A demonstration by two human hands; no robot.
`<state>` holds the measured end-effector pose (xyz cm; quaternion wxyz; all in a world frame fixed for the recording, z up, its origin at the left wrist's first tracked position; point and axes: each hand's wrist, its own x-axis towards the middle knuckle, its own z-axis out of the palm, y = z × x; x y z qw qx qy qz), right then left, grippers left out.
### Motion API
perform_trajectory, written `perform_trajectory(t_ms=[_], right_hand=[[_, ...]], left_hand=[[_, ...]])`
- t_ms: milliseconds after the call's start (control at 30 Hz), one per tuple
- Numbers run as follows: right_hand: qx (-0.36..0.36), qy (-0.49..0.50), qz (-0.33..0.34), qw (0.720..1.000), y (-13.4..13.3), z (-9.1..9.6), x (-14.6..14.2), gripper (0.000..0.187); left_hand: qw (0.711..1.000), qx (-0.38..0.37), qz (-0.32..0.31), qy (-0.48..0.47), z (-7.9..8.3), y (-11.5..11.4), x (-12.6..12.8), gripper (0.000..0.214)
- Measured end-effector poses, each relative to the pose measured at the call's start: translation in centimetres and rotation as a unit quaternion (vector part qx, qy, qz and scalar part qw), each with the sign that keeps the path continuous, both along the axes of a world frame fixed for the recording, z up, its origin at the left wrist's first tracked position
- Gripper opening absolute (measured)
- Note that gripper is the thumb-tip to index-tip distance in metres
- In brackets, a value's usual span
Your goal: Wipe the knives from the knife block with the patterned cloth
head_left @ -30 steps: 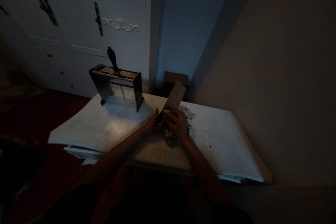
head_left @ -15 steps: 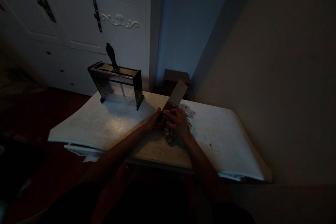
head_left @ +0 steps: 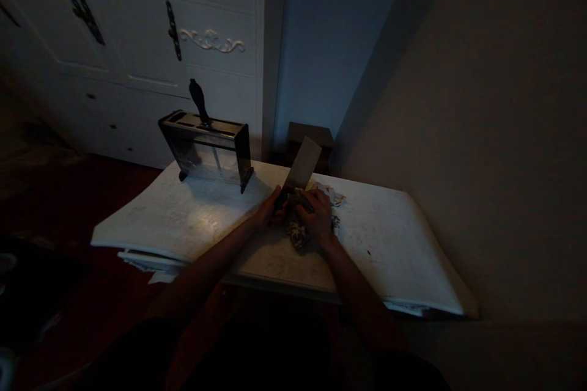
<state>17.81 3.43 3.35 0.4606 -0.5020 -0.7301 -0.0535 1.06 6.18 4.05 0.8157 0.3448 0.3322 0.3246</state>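
A broad-bladed cleaver points up and away above the table, its handle in my left hand, which is closed round it. My right hand grips a crumpled patterned cloth close to the handle end of the blade. Part of the cloth hangs below my fingers, and another part shows beyond them on the right. Whether the cloth touches the blade is hard to tell in the dim light. To the left, a knife block with see-through sides stands upright, and one black-handled knife sits in it.
Both hands are over a white-topped table, with a small dark speck on its right part. Behind it are a white cabinet and a dark box-like piece. A wall rises at the right. Red floor shows at the left.
The cleaver's blade has tilted slightly to the left and stands a little steeper. My right hand has shifted slightly with the cloth, which now shows above its fingers. The camera view has moved slightly.
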Motion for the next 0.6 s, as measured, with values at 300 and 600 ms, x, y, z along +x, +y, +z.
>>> perform_trajectory(t_ms=[300,600], right_hand=[[0.015,-0.067,0.110,0.992,-0.2,0.0,-0.1,0.037],[-0.031,-0.090,-0.004,0.995,0.1,-0.1,-0.5,0.016]], left_hand=[[0.994,0.083,0.011,0.075,-2.2,0.4,0.6,0.065],[0.998,0.028,-0.019,0.047,-1.1,0.5,0.1,0.062]])
